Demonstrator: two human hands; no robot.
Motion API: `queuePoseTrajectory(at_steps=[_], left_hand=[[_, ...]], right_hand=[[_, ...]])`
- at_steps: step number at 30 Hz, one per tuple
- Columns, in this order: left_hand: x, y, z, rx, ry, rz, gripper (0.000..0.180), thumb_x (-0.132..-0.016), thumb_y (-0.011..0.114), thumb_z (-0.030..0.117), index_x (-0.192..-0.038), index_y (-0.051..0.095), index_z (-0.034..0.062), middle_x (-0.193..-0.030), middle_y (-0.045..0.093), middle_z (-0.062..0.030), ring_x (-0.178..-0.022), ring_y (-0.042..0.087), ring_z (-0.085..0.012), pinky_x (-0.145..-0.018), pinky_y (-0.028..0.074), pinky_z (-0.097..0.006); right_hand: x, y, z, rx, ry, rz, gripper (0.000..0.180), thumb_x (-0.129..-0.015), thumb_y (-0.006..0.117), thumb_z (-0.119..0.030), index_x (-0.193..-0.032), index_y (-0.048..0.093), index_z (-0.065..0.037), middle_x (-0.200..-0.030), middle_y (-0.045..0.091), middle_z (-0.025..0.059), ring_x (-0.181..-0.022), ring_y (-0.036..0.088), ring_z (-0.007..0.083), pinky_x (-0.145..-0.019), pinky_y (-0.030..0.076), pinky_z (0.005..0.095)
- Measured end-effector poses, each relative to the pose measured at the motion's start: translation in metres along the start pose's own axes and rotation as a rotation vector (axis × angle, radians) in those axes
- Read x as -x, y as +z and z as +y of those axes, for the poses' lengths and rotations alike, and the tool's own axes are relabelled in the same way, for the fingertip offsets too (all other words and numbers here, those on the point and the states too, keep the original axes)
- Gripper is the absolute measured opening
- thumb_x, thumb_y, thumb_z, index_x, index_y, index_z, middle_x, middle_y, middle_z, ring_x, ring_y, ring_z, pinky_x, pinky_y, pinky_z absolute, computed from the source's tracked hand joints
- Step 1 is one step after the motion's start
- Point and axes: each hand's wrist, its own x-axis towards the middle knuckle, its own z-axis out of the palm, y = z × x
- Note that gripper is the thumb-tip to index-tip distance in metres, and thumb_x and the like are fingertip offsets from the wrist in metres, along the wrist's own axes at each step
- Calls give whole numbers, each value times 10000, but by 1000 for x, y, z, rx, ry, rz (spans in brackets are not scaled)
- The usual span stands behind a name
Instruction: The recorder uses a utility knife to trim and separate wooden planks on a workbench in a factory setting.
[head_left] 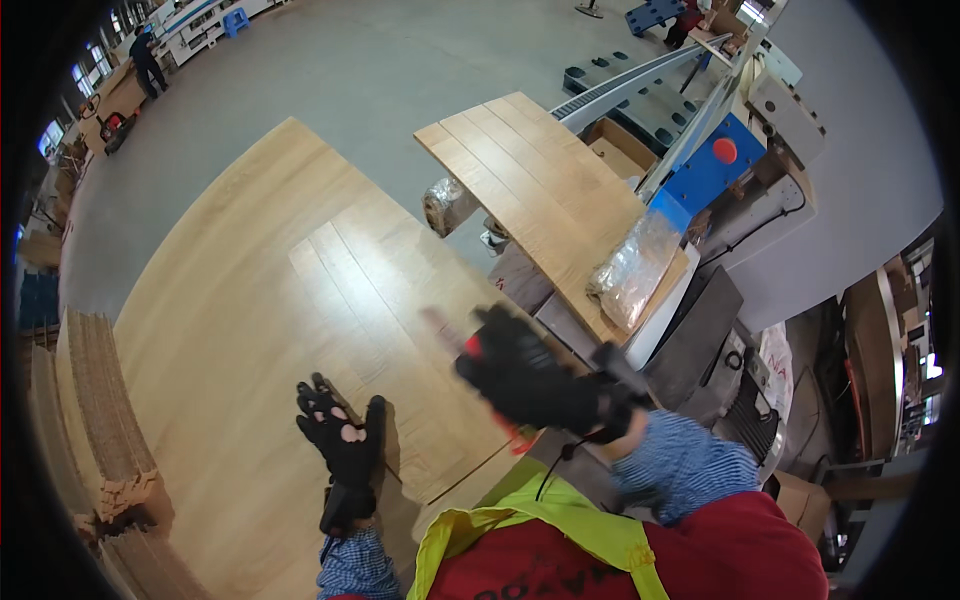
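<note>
A pale wood-grain panel with parallel seams (400, 390) lies flat on a larger wood-grain board (210, 330). My left hand (345, 435), in a black glove with holes at the palm, has its fingers spread at the panel's left edge. My right hand (530, 375), also black-gloved, is closed and smeared by motion over the panel's right side. A blurred thin pinkish thing with a red part shows at its fingers, and an orange-red bit shows below it. What exactly it holds I cannot make out.
Right of the board stands a second seamed panel (530, 170) with a plastic-wrapped bundle (635, 265) on it. Beyond are a blue machine (715, 165) with a red button and a roller conveyor (640, 75). Stacked cardboard strips (105, 400) stand left; a person (147, 60) is far off.
</note>
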Motion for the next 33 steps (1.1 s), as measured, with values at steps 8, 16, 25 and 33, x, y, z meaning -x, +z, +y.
queuePoseTrajectory(at_steps=[8, 16, 25, 33], left_hand=[[-59, 15, 119, 1323, 76, -291, 488, -963, 550, 97, -1401, 388, -41, -1413, 459, -174, -1294, 449, -231, -1052, 383, -324], [-78, 51, 196, 1477, -69, -359, 424, -974, 518, 67, -1374, 408, -15, -1299, 534, -132, -1081, 550, -180, -937, 452, -283], [-27, 3, 53, 1333, -201, 99, 364, -950, 562, 72, -1291, 468, -12, -879, 564, 2, -730, 490, -57, -613, 424, -213], [9, -15, -32, 1271, -177, 105, 392, -945, 573, 93, -1306, 484, -30, -1115, 608, -102, -1024, 549, -164, -906, 439, -284]], right_hand=[[-61, -170, 240, 263, 312, 147, 230, -930, 522, -252, -957, 618, -45, -912, 626, 193, -820, 603, 356, -692, 467, 444], [-76, -88, 255, 370, -45, 201, 260, -901, 563, -286, -970, 614, -41, -870, 604, 204, -806, 615, 347, -728, 486, 433], [-56, 25, 40, -323, 295, 318, 193, -874, 654, -166, -982, 567, -32, -753, 608, 114, -674, 586, 250, -615, 460, 390], [-48, 98, 2, -363, 377, 150, 319, -878, 633, -299, -774, 597, 1, -641, 583, 118, -576, 555, 247, -565, 429, 391]])
